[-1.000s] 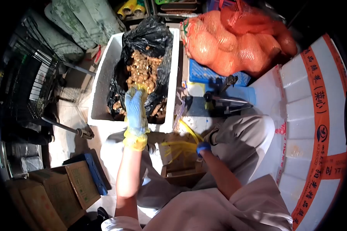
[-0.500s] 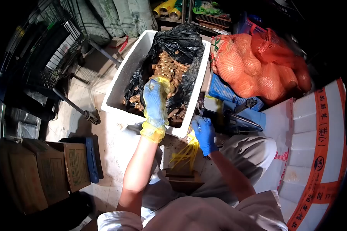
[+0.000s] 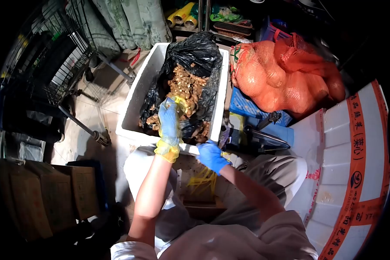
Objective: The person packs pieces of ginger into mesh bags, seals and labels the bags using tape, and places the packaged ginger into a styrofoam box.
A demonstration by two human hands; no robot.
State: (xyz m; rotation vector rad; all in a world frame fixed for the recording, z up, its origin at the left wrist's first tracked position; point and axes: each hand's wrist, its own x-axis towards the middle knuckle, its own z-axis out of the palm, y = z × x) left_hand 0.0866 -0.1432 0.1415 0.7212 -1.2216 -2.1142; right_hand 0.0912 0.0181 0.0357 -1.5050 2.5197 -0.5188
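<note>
A tall stack of white foam slabs [image 3: 355,143] banded with orange printed tape fills the right edge of the frame, its surfaces smooth and blocky. Above it, in the upper right, lie bulging orange mesh sacks [image 3: 286,73], their netting stretched tight over round produce, probably stacked there to keep them off the floor.

At upper centre stands a white foam box [image 3: 136,99], rectangular and thick-walled, lined with a crinkled black plastic bag [image 3: 195,47] whose mouth is folded open so the contents can be reached. Inside lies a heap of knobbly, tan ginger roots [image 3: 184,86], rough and irregular.

In the upper left is a dark wire cart [image 3: 52,65] on castors, with pale rolled sacks [image 3: 130,21] leaning behind it. Cardboard boxes [image 3: 43,199] sit at lower left on the tiled floor [image 3: 89,123].

The left hand [image 3: 169,119], in a blue glove with a yellow cuff, reaches into the box from the near rim; its fingers are curled down among the ginger and appear to hold a piece, though the grasp is partly hidden. The right hand [image 3: 210,155], in a plain blue glove, rests at the box's near corner, fingers bent over the rim, seemingly steadying it; I cannot tell whether it holds anything. Just below it hang thin yellow plastic straps [image 3: 203,180].
</note>
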